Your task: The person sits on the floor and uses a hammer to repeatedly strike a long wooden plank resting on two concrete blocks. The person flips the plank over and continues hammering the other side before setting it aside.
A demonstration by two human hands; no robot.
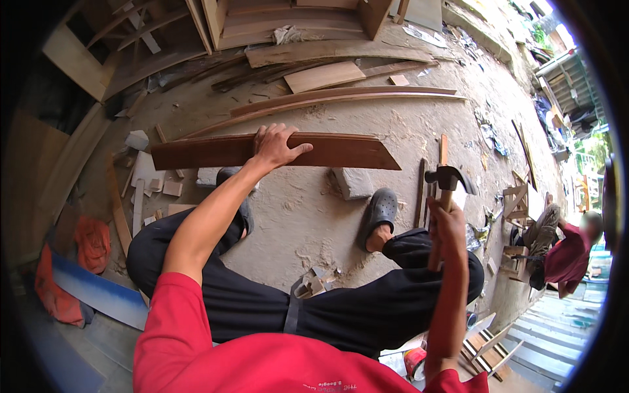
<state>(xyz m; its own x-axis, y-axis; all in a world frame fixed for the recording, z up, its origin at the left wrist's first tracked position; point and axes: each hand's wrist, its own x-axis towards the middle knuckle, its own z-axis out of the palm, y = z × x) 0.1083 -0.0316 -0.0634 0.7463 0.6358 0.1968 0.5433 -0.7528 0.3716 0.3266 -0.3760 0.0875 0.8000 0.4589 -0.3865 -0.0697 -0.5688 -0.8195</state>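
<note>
A long dark-brown wooden board [341, 152], cut at a slant on its right end, lies crosswise in front of me above two pale blocks. My left hand [276, 147] grips its upper edge near the middle, fingers over the far side and thumb on the near side. My right hand [448, 221] is wrapped round the wooden handle of a claw hammer [452, 178]. The dark hammer head points up, to the right of the board and apart from it. One of the blocks [354, 183] shows below the board's right part; the other is partly behind my leg.
Long wooden strips [354, 95] and a flat plank [324, 76] lie beyond the board, before an open wooden cabinet [295, 23]. Offcuts [173, 188] and an orange cloth [93, 243] are at left. Another person [569, 257] sits at far right near small wooden frames.
</note>
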